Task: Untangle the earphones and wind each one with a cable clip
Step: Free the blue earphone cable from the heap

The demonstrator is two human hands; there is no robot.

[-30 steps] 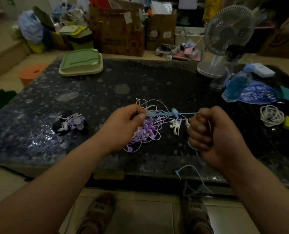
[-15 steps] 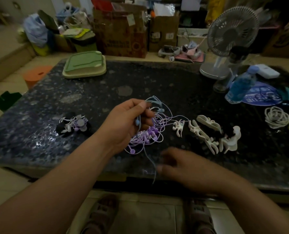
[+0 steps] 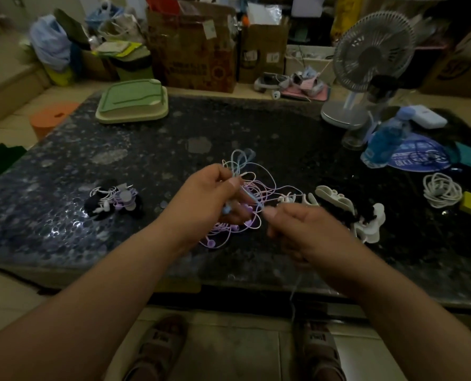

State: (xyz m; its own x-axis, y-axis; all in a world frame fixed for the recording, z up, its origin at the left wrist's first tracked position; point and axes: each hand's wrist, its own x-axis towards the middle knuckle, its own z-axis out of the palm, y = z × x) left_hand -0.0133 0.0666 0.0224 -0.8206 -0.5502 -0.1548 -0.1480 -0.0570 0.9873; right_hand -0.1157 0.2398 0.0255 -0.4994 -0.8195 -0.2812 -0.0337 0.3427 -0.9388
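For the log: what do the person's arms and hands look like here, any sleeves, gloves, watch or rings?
Both forearms are bare to the frame edge; no sleeve shows. The left hand and the right hand are ungloved, with no watch, bracelet or ring visible, though the right hand is motion-blurred. The feet below wear strapped sandals.

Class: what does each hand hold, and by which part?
Left hand grips the blue earphone cable at its gathered loops; right hand pinches its loose stretch.
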